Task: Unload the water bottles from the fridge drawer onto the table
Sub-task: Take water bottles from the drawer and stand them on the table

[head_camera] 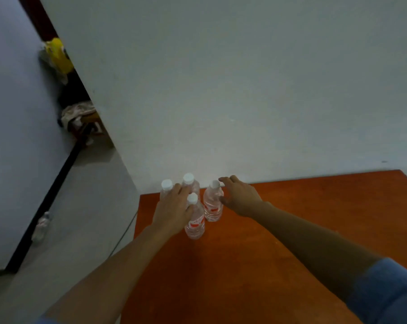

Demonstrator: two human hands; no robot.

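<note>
Several clear water bottles with white caps and red labels stand close together at the far left corner of the orange-brown table (279, 230). The nearest bottle (195, 222) is upright, with another (212, 204) to its right and two more, back centre (189, 181) and back left (166, 185), behind. My left hand (173, 206) lies over the back left bottle with fingers stretched out and the thumb against the nearest bottle's shoulder. My right hand (239, 197) is spread beside the right bottle, thumb touching its side. The fridge drawer is not in view.
A white wall (244, 90) rises just behind the table. On the left stands a tall white panel (15, 136) with a dark edge. One more bottle (42, 226) lies on the grey floor beside it. Bags and cloth (76, 115) pile up in the far gap.
</note>
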